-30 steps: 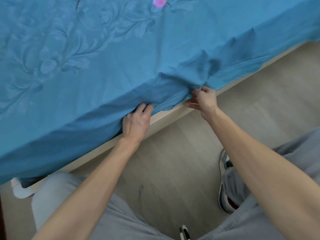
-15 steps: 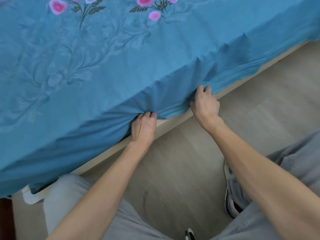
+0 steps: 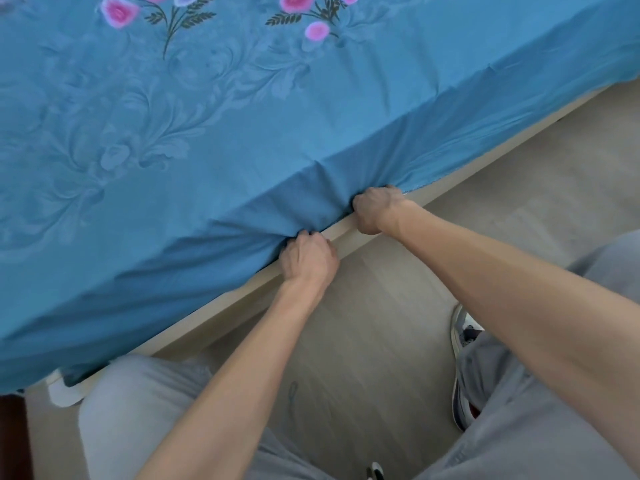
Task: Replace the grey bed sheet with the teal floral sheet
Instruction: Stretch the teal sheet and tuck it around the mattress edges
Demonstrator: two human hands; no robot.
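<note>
Left hand (image 3: pixel 306 259) and right hand (image 3: pixel 375 209), fingers curled, grip the teal floral sheet (image 3: pixel 214 161) hem at the bed frame (image 3: pixel 242 294) just below. I should push the gathered fabric under evenly, keeping it taut.

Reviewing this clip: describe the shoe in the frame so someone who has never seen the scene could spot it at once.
Start from the teal floral sheet covering the bed, then drop past the pale bed frame to the light wooden floor. The shoe sits at lower right, beside the right forearm and partly hidden by the grey trouser leg. Its white and dark panels set it apart.
</note>
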